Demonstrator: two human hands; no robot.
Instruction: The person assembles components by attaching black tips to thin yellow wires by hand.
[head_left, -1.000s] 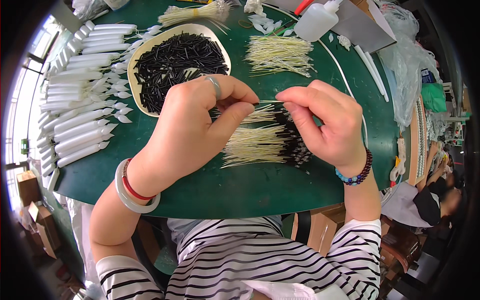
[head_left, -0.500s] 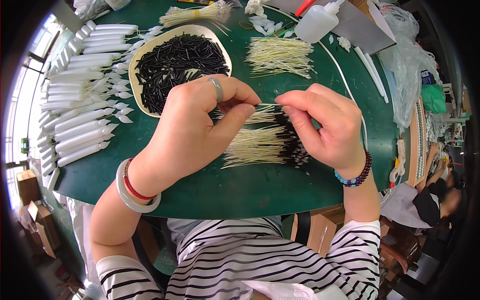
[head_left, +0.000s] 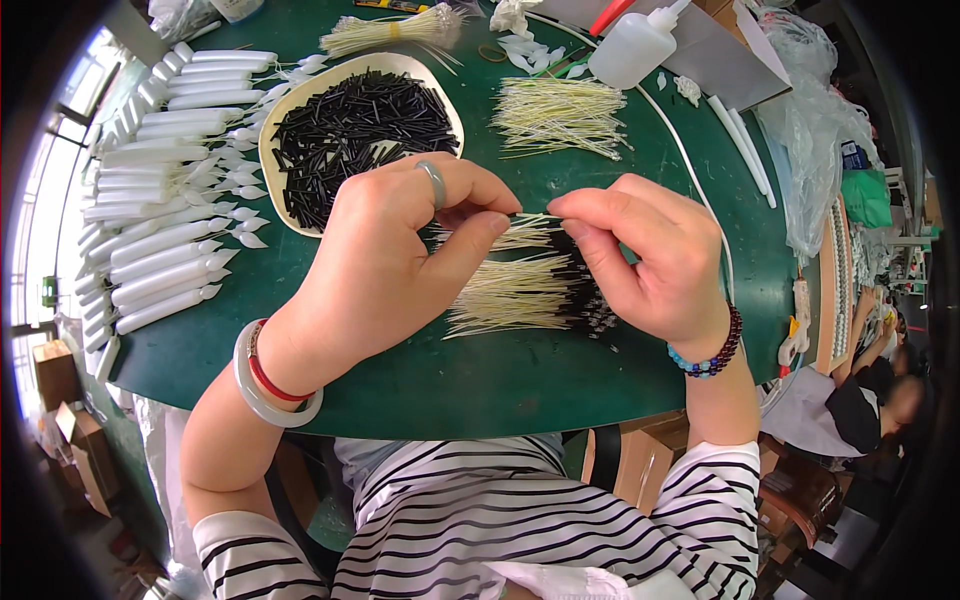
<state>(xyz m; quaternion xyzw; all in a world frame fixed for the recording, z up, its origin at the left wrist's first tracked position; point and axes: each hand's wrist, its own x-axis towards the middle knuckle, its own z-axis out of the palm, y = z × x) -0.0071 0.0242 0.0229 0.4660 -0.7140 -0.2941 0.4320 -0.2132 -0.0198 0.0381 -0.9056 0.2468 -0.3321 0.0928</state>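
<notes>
My left hand [head_left: 400,240] and my right hand [head_left: 655,240] face each other, thumb and forefinger pinched on each. A thin pale wire [head_left: 535,215] spans the short gap between them, gripped by my right fingertips. At my left fingertips a dark bit shows, seemingly a short black tube, mostly hidden by the fingers. Beneath both hands lies a bunch of pale wires [head_left: 510,295] with black sleeves [head_left: 585,285] at the right end and small clear tips. Left of my hands, a cream tray [head_left: 268,165] holds many short black tubes [head_left: 360,125].
More wires [head_left: 555,110] lie loose at the back, beside a banded wire bundle [head_left: 395,30]. White candle-shaped sticks [head_left: 165,255] crowd the left edge of the green table [head_left: 400,390]. A white squeeze bottle [head_left: 635,48], a white cord [head_left: 690,160] and a hot-glue gun [head_left: 796,335] are at right.
My right fingertips have shifted slightly left and down, narrowing the gap to my left hand. The dark bit at my left fingertips shows more clearly. My left hand has stayed nearly still.
</notes>
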